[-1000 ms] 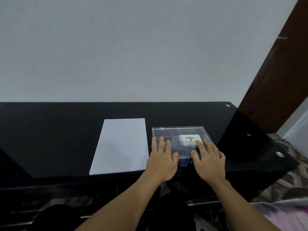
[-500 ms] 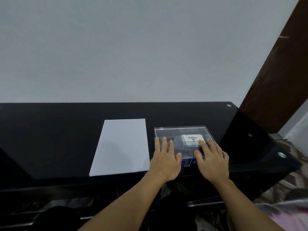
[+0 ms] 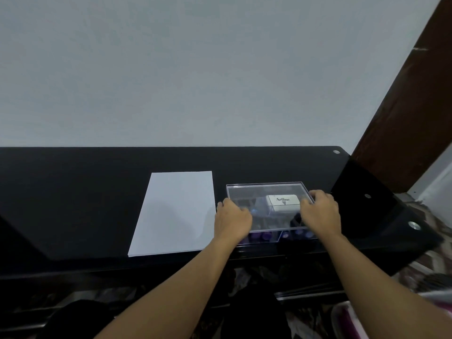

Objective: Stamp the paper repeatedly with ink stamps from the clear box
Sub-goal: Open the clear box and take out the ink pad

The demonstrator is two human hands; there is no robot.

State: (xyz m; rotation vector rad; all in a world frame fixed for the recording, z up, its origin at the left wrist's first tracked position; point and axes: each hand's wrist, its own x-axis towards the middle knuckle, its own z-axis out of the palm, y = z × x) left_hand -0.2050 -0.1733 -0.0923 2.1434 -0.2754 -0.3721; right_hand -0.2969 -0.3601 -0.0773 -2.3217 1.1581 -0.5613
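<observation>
Clear box (image 3: 278, 237) stands on the black table (image 3: 73, 192) near its front edge, just to the right of the paper (image 3: 176, 211), with a narrow strip of table between them. It is made of hard transparent plastic, so I judge it light, stiff and rather slippery. It may crack or scratch if it is dropped on the glossy top. Its lid (image 3: 264, 189) is a flat clear plate with a thin rim. The best place to hold it is by the two short side edges, and this is where the hands are. The left hand (image 3: 232, 221) grips the left edge of the lid with curled fingers, and the right hand (image 3: 320, 214) grips the right edge in the same way. Whether the lid is already lifted free of the box I cannot tell — the clear walls confuse the lines.

Inside, seen through the lid, lies a white stamp (image 3: 283, 203) with the word Artline on it. Along the front wall are some small purple pieces (image 3: 265, 236), probably more stamps. The white one looks like a solid block, easy to take by its long sides. The paper is white and flat, a thin sheet or small stack without any mark — I expect it will slide on the smooth table when pressed, so one hand should hold it.
</observation>
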